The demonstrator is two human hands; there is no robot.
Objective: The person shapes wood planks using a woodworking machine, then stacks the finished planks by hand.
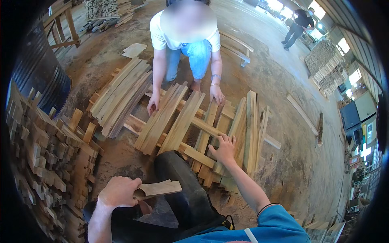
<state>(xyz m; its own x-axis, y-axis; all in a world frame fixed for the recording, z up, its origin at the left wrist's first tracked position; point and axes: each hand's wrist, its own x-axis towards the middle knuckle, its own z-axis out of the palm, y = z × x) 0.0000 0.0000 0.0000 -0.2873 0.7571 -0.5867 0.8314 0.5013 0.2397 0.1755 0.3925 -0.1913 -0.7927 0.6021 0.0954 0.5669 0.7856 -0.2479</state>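
My left hand (120,192) is closed round the end of a short wooden board (162,188), held above my bent knee. Over to the right, my right hand (224,148) has its fingers apart at the edge of the wooden slats (240,133); whether the fingertips touch the wood, I cannot tell. The slats lie in spaced rows across wooden crosspieces (197,154) low to the floor. Opposite me a crouching person has one hand (153,101) beside a group of slats (162,121) and the other hand (217,94) at the far end of a slat (208,121).
A dense stack of cut wood (44,162) rises close on my left, with a dark metal drum (40,73) behind it. More slats (121,97) lie at the pile's left end. Loose boards (303,115) rest on the floor to the right. Another person (300,26) stands far off.
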